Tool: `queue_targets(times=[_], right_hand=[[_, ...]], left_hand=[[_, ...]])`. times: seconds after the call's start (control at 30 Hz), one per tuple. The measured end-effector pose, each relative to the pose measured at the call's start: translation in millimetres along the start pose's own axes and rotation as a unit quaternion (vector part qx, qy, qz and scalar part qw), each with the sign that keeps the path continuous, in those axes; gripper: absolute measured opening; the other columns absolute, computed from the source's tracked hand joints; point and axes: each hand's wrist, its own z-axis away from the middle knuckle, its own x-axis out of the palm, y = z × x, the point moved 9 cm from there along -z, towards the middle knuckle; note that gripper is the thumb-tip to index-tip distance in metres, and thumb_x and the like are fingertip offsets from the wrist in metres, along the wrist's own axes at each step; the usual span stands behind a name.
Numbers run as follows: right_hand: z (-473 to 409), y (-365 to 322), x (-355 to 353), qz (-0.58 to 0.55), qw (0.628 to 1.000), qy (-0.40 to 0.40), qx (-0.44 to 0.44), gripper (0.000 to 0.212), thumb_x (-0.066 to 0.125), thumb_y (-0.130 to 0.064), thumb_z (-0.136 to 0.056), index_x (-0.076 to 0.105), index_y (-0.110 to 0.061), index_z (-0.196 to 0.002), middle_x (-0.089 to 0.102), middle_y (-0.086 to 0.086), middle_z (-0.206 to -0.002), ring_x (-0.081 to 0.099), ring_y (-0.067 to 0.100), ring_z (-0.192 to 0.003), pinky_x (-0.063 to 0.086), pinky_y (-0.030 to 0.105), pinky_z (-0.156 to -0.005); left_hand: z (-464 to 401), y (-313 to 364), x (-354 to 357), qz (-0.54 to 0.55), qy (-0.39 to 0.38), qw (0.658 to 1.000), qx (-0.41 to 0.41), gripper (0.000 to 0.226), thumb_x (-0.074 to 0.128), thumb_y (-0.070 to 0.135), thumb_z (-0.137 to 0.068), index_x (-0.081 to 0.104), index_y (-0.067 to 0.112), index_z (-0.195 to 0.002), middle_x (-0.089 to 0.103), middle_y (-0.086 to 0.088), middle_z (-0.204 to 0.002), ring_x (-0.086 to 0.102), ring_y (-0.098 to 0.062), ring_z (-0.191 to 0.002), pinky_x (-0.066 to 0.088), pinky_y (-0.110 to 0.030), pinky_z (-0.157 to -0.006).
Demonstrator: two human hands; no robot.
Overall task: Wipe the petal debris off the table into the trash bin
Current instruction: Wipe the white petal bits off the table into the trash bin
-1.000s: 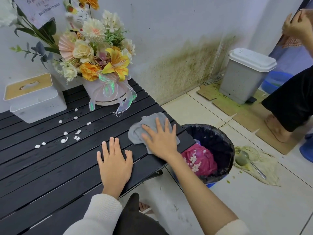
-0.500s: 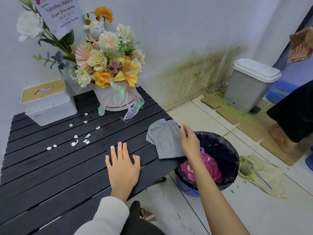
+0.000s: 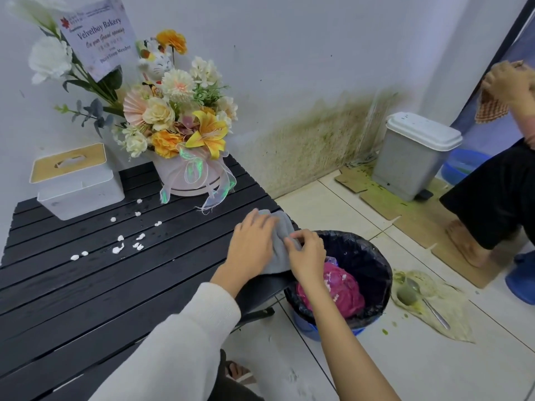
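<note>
Currently: black slatted table (image 3: pixel 86 299), black-bagged round trash bin (image 3: pixel 366 256) against its right edge, grey cloth (image 3: pixel 279 241) on that edge. The left hand (image 3: pixel 250 247) presses the cloth flat and the right hand (image 3: pixel 308 254) pinches its fold. The white petal bits (image 3: pixel 118 249) lie on the table, far-left of both; the left hand is nearer.

A white wall (image 3: pixel 289 53) stands behind, stained greenish-brown along its lower part. The floor (image 3: pixel 434 371) is pale tile with dark grout lines. Flat cardboard pieces (image 3: pixel 385 202), flecked green, lie at the wall's foot, and 1 grey lidded container (image 3: pixel 411 163) stands on them. A black slatted table (image 3: pixel 86 314) sits by the wall. Light is even.
</note>
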Motion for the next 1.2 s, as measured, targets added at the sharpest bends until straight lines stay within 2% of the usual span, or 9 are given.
queue_targets(times=[0.1,0.17,0.43,0.6,0.8,0.87,0.97,1.1,1.2], right_hand=[[2,-4,-5,-0.094,0.995,-0.008,-0.005,0.009,0.056,-0.016,-0.090,0.054,-0.008,-0.094,0.061,0.007,-0.084,0.056,0.023,-0.077,0.039,0.030,-0.064],[1,-2,-6,-0.097,0.995,-0.012,-0.003,0.009,0.055,-0.018,-0.091,0.052,-0.010,-0.095,0.062,0.012,-0.080,0.056,0.024,-0.071,0.040,0.031,-0.061],[-10,3,6,-0.124,0.988,-0.094,-0.023,0.012,0.055,-0.015,-0.090,0.053,-0.016,-0.102,0.066,0.002,-0.099,0.061,0.017,-0.091,0.047,0.031,-0.077],[-10,15,-3,-0.164,0.984,-0.037,0.050,0.012,0.058,-0.011,-0.089,0.057,-0.012,-0.101,0.062,-0.008,-0.084,0.060,0.014,-0.080,0.045,0.021,-0.065],[5,15,-1,0.177,0.982,-0.030,0.065,0.042,0.059,-0.030,-0.088,0.047,-0.009,-0.122,0.044,0.011,-0.124,0.039,0.028,-0.118,0.034,0.032,-0.095],[9,15,-4,0.232,0.970,-0.026,0.072,0.044,0.057,-0.039,-0.088,0.049,-0.009,-0.119,0.043,0.012,-0.125,0.036,0.029,-0.119,0.032,0.035,-0.098],[5,18,4,0.203,0.973,-0.067,0.088,0.036,0.056,-0.035,-0.088,0.053,-0.011,-0.115,0.043,0.011,-0.124,0.036,0.029,-0.119,0.031,0.035,-0.098],[1,6,14,0.083,0.990,-0.096,0.055,0.010,0.055,-0.014,-0.088,0.048,-0.017,-0.094,0.055,0.010,-0.109,0.048,0.030,-0.108,0.038,0.037,-0.088],[1,0,13,0.032,0.991,-0.116,0.056,0.022,0.052,-0.005,-0.087,0.041,-0.013,-0.105,0.056,0.007,-0.093,0.056,0.030,-0.095,0.045,0.041,-0.083]], left_hand=[[-27,15,11,-0.105,-0.061,0.989,0.087,0.052,0.034,0.014,-0.096,0.021,0.028,-0.145,0.023,0.001,-0.153,0.009,-0.023,-0.143,0.028,-0.036,-0.101],[-37,15,19,-0.155,-0.101,0.975,0.120,0.054,0.032,0.015,-0.097,0.019,0.034,-0.145,0.017,-0.001,-0.154,0.006,-0.025,-0.143,0.030,-0.038,-0.100],[-65,32,36,-0.278,-0.170,0.919,0.224,0.040,0.034,0.017,-0.098,0.034,0.027,-0.137,0.008,-0.002,-0.156,-0.005,-0.029,-0.144,0.019,-0.048,-0.110],[-83,25,18,-0.319,-0.144,0.923,0.158,0.036,0.036,0.025,-0.097,0.046,0.023,-0.131,0.027,-0.012,-0.146,0.002,-0.033,-0.142,0.016,-0.052,-0.111],[-64,31,51,-0.322,-0.184,0.907,0.199,0.048,0.040,0.015,-0.097,0.025,0.017,-0.142,0.014,-0.003,-0.155,0.001,-0.028,-0.143,0.018,-0.050,-0.111],[-61,27,52,-0.293,-0.170,0.917,0.212,0.048,0.039,0.010,-0.095,0.024,0.019,-0.140,0.027,0.000,-0.150,0.013,-0.026,-0.141,0.024,-0.047,-0.108],[-61,29,41,-0.295,-0.141,0.919,0.221,0.049,0.042,0.010,-0.093,0.027,0.027,-0.137,0.045,-0.001,-0.133,0.032,-0.026,-0.125,0.030,-0.042,-0.099],[-62,17,22,-0.323,-0.138,0.920,0.176,0.030,0.044,0.026,-0.092,0.052,0.026,-0.121,0.045,-0.005,-0.126,0.032,-0.027,-0.121,0.029,-0.040,-0.096],[-55,3,7,-0.276,-0.149,0.936,0.162,0.027,0.049,0.031,-0.083,0.059,0.021,-0.106,0.051,0.000,-0.118,0.035,-0.024,-0.118,0.031,-0.038,-0.094]])
